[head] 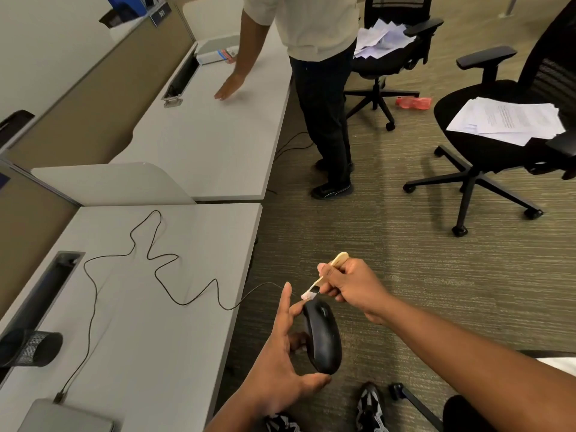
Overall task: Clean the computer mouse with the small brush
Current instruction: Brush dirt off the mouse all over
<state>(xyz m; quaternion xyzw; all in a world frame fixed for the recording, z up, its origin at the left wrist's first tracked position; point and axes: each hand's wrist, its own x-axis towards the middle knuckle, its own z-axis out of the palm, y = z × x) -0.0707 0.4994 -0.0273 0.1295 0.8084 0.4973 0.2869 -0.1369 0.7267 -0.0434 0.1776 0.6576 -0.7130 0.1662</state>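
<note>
A black wired computer mouse (322,338) is held off the desk's edge, above the carpet. My left hand (280,363) holds it between thumb at its rear and fingers behind its far side, index finger pointing up. My right hand (352,286) grips a small brush (327,275) with a pale wooden handle. Its light bristles touch the front tip of the mouse. The mouse's thin black cable (149,266) snakes across the white desk (174,338) to a plug at the lower left.
Another person (311,73) stands by the far desk with a hand flat on it. Two black office chairs (498,141) carry loose papers. A black mesh cup (31,347) lies on my desk at the left, and a grey laptop corner (65,416) shows at the bottom.
</note>
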